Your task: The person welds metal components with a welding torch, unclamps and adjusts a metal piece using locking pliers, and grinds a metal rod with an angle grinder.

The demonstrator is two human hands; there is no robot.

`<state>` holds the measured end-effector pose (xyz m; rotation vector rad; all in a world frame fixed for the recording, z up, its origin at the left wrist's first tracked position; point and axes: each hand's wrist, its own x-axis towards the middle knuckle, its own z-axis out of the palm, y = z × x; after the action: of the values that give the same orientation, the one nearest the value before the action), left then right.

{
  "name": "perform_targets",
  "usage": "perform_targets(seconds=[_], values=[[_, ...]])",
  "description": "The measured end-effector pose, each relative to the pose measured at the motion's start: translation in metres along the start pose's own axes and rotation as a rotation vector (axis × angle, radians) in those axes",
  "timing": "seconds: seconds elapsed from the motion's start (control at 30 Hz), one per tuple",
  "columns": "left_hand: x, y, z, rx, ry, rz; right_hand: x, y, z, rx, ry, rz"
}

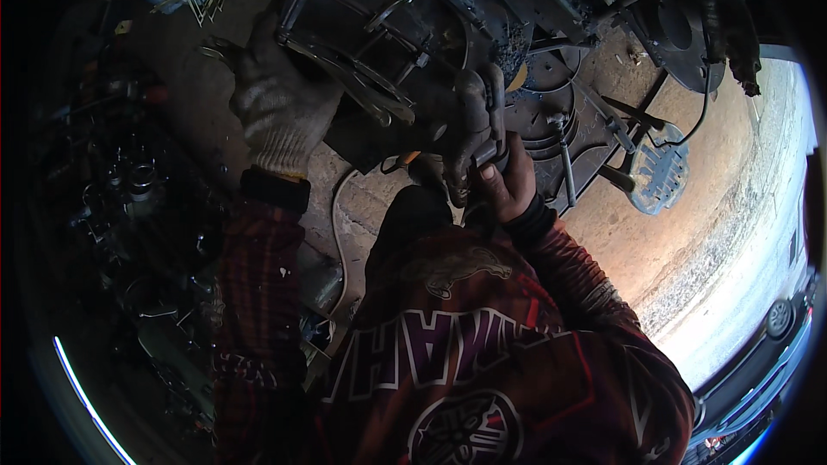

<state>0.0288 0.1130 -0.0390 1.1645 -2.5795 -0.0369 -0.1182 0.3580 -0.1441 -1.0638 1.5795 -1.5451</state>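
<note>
- While the left hand (280, 108), gloved, reaches up beside the dark metal strips (362, 88) in the head view, the bare right hand (514, 185) grips a dark grey curved object (472, 120); glove or tool, I cannot tell.
- Its thumb presses the object's lower end, fingers closed around it; whether the left fingers hold anything is unclear.
- The object sits in front of the torso, left of the T-handled bar (564, 151).
- The step looks like handling this object; moving it would call for a secure grip, clear of nearby metal edges.
</note>
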Motion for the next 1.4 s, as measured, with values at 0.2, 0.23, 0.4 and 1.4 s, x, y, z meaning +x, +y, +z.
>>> perform_targets(seconds=[0.2,0.23,0.4,1.4], values=[[0.000,0.001,0.000,-0.006,0.006,0.006,0.000,0.001,-0.001,-0.017,-0.012,0.030],[0.000,0.000,0.000,-0.003,0.009,0.007,0.000,0.000,-0.001,-0.026,-0.012,0.035],[0.000,0.000,-0.001,-0.003,0.012,0.007,0.001,0.001,0.000,-0.045,-0.018,0.043],[0.002,-0.006,0.000,-0.087,-0.053,-0.023,-0.065,-0.011,-0.044,0.360,0.393,0.448]])
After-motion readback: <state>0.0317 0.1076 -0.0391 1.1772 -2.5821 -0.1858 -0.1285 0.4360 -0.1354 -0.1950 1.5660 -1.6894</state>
